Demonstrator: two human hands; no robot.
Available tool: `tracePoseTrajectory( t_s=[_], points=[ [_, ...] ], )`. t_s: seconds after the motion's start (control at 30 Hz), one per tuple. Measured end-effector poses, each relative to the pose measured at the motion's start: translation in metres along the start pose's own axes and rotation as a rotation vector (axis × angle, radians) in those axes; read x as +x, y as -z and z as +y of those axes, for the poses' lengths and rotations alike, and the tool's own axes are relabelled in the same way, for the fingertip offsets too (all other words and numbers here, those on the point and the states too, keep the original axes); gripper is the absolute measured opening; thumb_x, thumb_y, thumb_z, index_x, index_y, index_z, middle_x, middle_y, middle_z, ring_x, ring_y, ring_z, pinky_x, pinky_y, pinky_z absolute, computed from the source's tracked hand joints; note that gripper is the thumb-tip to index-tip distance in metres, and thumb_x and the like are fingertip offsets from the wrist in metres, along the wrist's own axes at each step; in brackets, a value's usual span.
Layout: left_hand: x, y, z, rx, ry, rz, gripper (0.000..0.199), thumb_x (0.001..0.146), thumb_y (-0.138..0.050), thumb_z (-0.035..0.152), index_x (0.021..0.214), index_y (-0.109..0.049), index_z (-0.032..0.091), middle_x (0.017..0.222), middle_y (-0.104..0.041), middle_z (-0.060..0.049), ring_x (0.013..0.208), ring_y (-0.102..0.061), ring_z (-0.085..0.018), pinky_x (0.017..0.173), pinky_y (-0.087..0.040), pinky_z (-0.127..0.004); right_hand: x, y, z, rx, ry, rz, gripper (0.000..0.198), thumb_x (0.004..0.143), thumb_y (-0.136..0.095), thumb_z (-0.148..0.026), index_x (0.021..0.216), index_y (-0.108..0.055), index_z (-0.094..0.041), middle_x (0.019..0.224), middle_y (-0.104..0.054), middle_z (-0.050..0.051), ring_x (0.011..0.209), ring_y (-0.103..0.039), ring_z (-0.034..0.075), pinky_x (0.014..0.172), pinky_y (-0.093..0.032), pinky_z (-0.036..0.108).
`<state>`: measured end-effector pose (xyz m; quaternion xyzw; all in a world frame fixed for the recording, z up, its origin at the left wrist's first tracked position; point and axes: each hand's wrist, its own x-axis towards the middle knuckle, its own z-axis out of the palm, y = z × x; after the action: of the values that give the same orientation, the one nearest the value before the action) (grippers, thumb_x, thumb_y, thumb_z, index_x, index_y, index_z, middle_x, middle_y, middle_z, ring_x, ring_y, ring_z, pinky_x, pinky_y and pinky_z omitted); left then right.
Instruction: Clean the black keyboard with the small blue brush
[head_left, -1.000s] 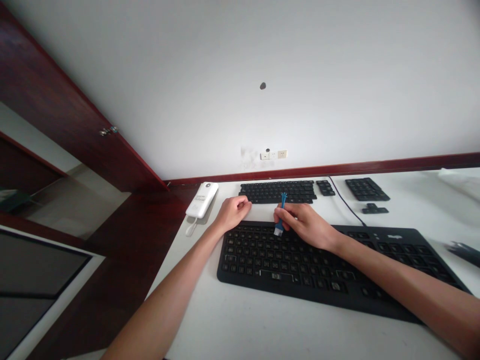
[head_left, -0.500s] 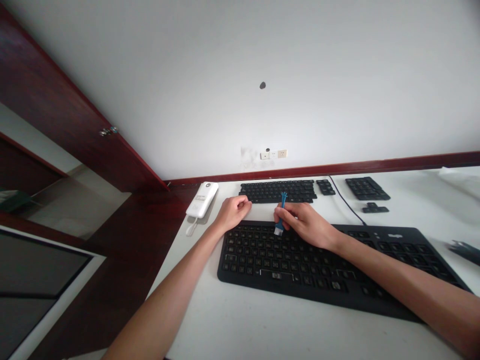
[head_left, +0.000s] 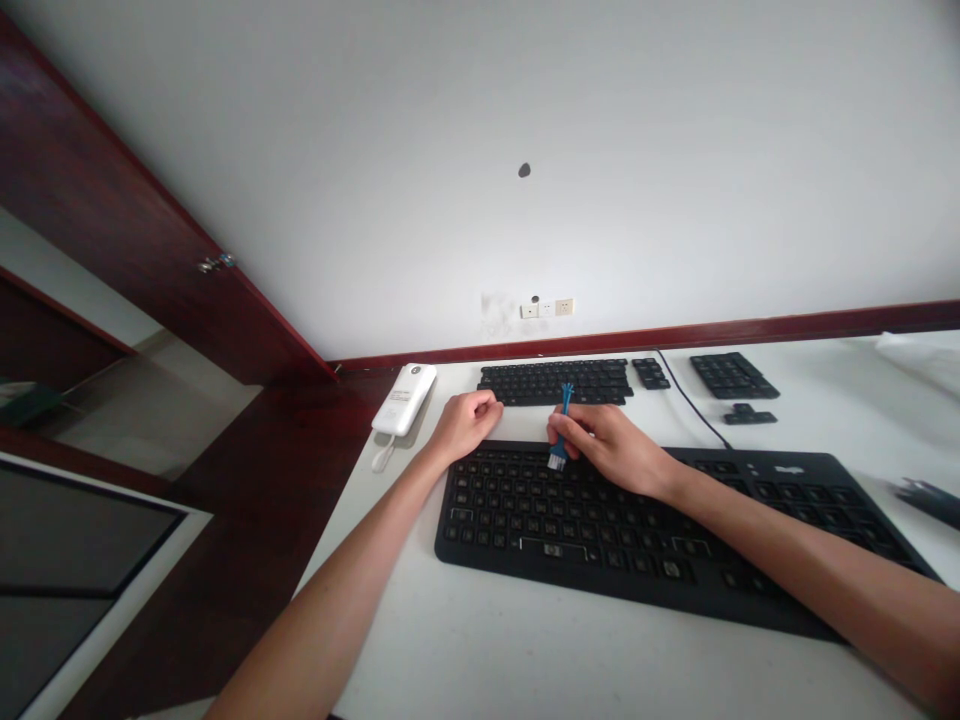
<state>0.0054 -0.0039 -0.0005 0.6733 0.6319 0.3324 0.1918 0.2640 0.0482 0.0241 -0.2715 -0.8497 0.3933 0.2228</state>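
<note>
My right hand (head_left: pixel 619 448) pinches a small blue brush (head_left: pixel 559 447), its pale bristles pointing down at the upper rows of a black keyboard base (head_left: pixel 480 552). At the brush's upper end are thin blue strands. The keycaps are off this base, so its bare key sockets show. Curled into a loose fist, my left hand (head_left: pixel 466 425) rests by the base's far left corner, with nothing visible in it. Behind the hands lie the removed keycaps (head_left: pixel 525 378), set out in keyboard order on the white table (head_left: pixel 450 640).
Further keycap groups (head_left: pixel 735 377) lie at the back right, near the keyboard's cable (head_left: pixel 686 395). A white power bank (head_left: pixel 405 400) with a strap sits at the table's left edge. Dark bristled tools (head_left: pixel 930 500) lie at the right. Behind the table is a wall (head_left: pixel 675 180).
</note>
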Motion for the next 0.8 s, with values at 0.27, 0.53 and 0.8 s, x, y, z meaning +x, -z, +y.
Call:
tracePoseTrajectory(
  t_s=[0.27,0.53,0.8],
  points=[
    [-0.0003,-0.0002,0.0008,0.005,0.002,0.005,0.036,0.097,-0.052,0.039,0.068,-0.045,0.019,0.064,-0.042,0.004,0.063,-0.037,-0.012,0.061,-0.027,-0.026,-0.0014,-0.0005,0.0026,0.062,0.004,0.091,0.051,0.109,-0.036,-0.052,0.085,-0.068,-0.019,0.066,-0.060,0.000,0.061,-0.056,0.015,0.062,-0.040,0.029],
    [-0.0003,0.0004,0.0035,-0.010,0.008,0.003,0.036,0.097,-0.052,0.039,0.068,-0.044,0.019,0.064,-0.043,0.004,0.062,-0.038,-0.012,0.062,-0.029,-0.026,-0.0011,-0.0003,0.0051,0.086,0.025,0.084,0.053,0.109,-0.036,-0.055,0.087,-0.069,-0.019,0.068,-0.062,0.001,0.063,-0.057,0.016,0.063,-0.042,0.029],
    [-0.0004,0.0005,0.0032,-0.008,0.012,-0.005,0.036,0.097,-0.052,0.040,0.068,-0.045,0.019,0.065,-0.045,0.003,0.063,-0.040,-0.012,0.062,-0.029,-0.027,-0.0008,-0.0014,0.0065,0.056,0.030,0.074,0.051,0.110,-0.036,-0.053,0.087,-0.068,-0.019,0.067,-0.060,0.000,0.062,-0.056,0.016,0.063,-0.041,0.028]
  ],
)
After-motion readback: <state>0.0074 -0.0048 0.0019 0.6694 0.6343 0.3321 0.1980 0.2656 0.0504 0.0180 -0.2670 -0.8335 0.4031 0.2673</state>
